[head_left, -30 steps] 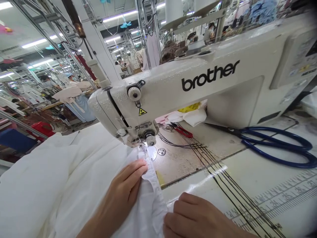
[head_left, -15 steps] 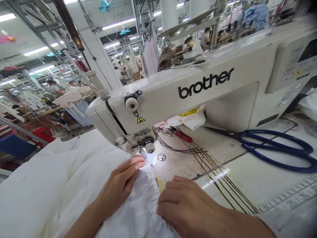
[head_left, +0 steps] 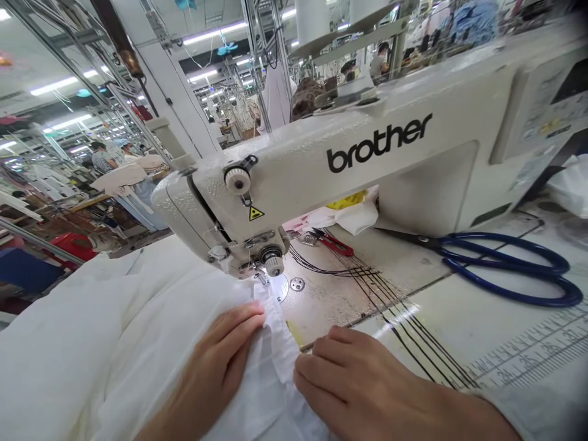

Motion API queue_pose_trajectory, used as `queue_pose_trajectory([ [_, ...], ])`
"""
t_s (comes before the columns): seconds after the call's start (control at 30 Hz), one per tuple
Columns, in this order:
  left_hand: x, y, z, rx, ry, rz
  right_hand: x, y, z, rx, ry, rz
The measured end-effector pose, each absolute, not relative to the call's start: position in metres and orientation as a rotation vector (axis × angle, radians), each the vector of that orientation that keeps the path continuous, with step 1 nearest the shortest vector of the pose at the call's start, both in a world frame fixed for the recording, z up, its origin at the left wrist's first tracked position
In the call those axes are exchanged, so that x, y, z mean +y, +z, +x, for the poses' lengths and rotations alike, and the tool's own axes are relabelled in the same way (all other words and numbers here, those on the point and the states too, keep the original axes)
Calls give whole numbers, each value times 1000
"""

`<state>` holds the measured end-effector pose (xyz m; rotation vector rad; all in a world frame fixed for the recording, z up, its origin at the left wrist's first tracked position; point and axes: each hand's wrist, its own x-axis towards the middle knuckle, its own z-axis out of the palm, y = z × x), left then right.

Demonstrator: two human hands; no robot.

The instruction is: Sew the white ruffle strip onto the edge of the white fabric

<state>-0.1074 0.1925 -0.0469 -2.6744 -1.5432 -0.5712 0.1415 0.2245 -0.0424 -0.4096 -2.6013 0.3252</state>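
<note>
**Left hand (head_left: 215, 361) and right hand (head_left: 349, 383) on white cloth (head_left: 275, 343) at Brother industrial sewing machine (head_left: 367, 165)**

Head view, looking down past the machine head. Left hand lies flat on top of the cloth, fingers pressed together, fingertips just below the presser foot (head_left: 261, 278); no pinch visible, thumb hidden. Right hand sits on the cloth's right edge, fingers together and slightly curled; thumb hidden, so cannot tell if it pinches. Hands are near each other, a bunched fold of cloth between them. Cloth fold runs up to the presser foot, lit by the machine's light; hard to see if it is under the foot. Main bulk of cloth spreads left over the table edge.

Right of the needle area, blue-handled shears (head_left: 505, 263) lie on the sewing table (head_left: 459, 306), well apart from the right hand. Small red-handled snips (head_left: 335, 243) lie behind the needle area, below the machine arm. Black lines (head_left: 413, 331) and a printed ruler scale (head_left: 528, 352) mark the tabletop. Thread cones (head_left: 312, 18) stand above the machine. Co-workers (head_left: 103, 159) are in the distance, left.
</note>
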Motion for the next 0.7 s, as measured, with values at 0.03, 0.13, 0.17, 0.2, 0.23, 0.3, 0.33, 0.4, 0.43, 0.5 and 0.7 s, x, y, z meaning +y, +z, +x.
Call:
queue_pose_trajectory([
  [0.03, 194, -46, -109, -1545, -574, -2683, 223, -44, 141, -2595, 315, -422],
  [0.13, 197, -44, -111, -1541, -555, -2705, 219, -50, 137, -2534, 284, -433],
  [0.17, 197, -43, -110, -1522, -531, -2710, 219, -51, 135, -2513, 269, -435],
  [0.2, 197, -43, -110, -1494, -498, -2708, 219, -52, 134, -2500, 246, -431],
  [0.23, 197, -43, -110, -1459, -445, -2708, 220, -53, 132, -2495, 221, -426],
  [0.3, 197, -45, -110, -1397, -328, -2702, 223, -52, 131, -2531, 177, -421],
  [0.33, 196, -45, -111, -1380, -287, -2700, 225, -51, 131, -2554, 153, -410],
  [0.4, 196, -46, -112, -1361, -251, -2699, 229, -48, 131, -2576, 128, -432],
  [0.43, 196, -46, -113, -1347, -258, -2692, 230, -47, 131, -2579, 132, -418],
  [0.5, 196, -46, -113, -1288, -268, -2680, 230, -45, 132, -2577, 129, -360],
  [0.7, 195, -43, -111, -1247, -258, -2702, 224, -36, 138, -2566, 196, -415],
])
